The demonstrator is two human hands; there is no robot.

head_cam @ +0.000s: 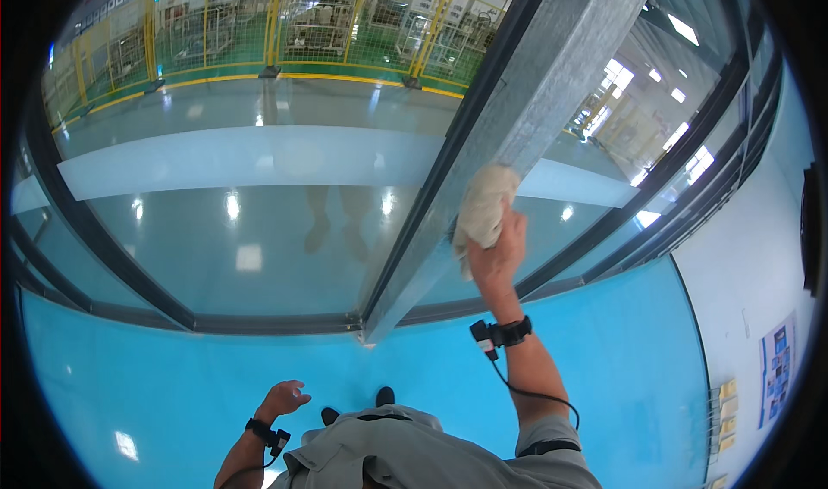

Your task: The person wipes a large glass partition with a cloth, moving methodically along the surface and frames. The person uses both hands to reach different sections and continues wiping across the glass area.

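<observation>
My right hand [501, 246] grips a cream-coloured cloth [488, 198] and presses it against a grey metal post [550, 81] that stands in front of a glass partition. The cloth is bunched, and its lower end hangs below my fingers. Beside the post runs a dark window frame [446, 152]. My left hand [284, 398] hangs low at my side over the blue floor, holding nothing, its fingers loosely bent and apart. Each wrist wears a black strap with a small cabled device.
Glass panes with a frosted band [259, 156] stretch across in front of me. Behind them are yellow mesh fences [317, 30] and equipment. A white wall [731, 243] with a poster [776, 369] and a rack of yellowish items [728, 414] stands at the right.
</observation>
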